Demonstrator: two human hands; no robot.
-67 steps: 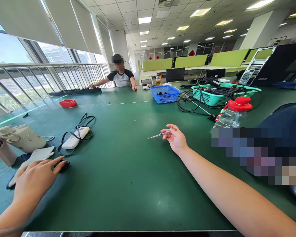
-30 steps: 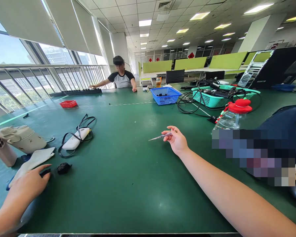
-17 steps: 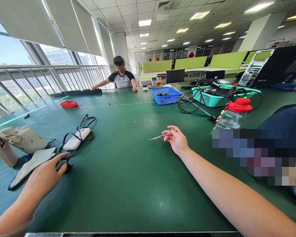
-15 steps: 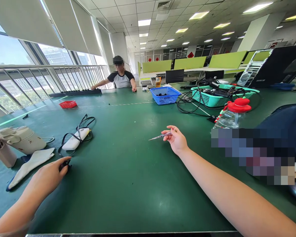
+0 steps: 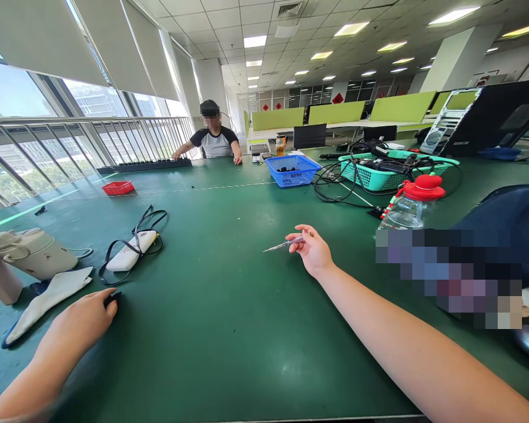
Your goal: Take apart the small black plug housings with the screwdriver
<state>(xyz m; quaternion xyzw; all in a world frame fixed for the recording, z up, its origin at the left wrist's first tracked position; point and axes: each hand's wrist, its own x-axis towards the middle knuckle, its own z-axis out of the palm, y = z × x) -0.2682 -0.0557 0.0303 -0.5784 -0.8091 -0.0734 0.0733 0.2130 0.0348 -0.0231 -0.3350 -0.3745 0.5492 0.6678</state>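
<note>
My right hand [image 5: 314,251] is closed round the clear handle of a slim screwdriver [image 5: 278,245], whose thin metal shaft points left above the green table [image 5: 203,305]. Over at the left, my left hand [image 5: 80,320] rests low by the tabletop, with thumb and forefinger round a small black piece [image 5: 113,298]. Most of that piece is hidden by the fingers, so its kind is unclear. Just beyond the left hand lie a white cloth-like item [image 5: 53,302] and a white device [image 5: 132,251] with a black strap.
A phone [image 5: 0,276] stands against a cream container [image 5: 33,252]. Farther back are a red tray [image 5: 117,188], a blue basket [image 5: 293,170] and a green basket [image 5: 379,176] with cables. A red-capped bottle [image 5: 408,211] stands right; a person [image 5: 216,141] sits opposite.
The view has shifted slightly. My left hand is a little lower, showing less of the black piece; my right hand keeps its hold on the screwdriver. The person opposite has shifted an arm rightward.
</note>
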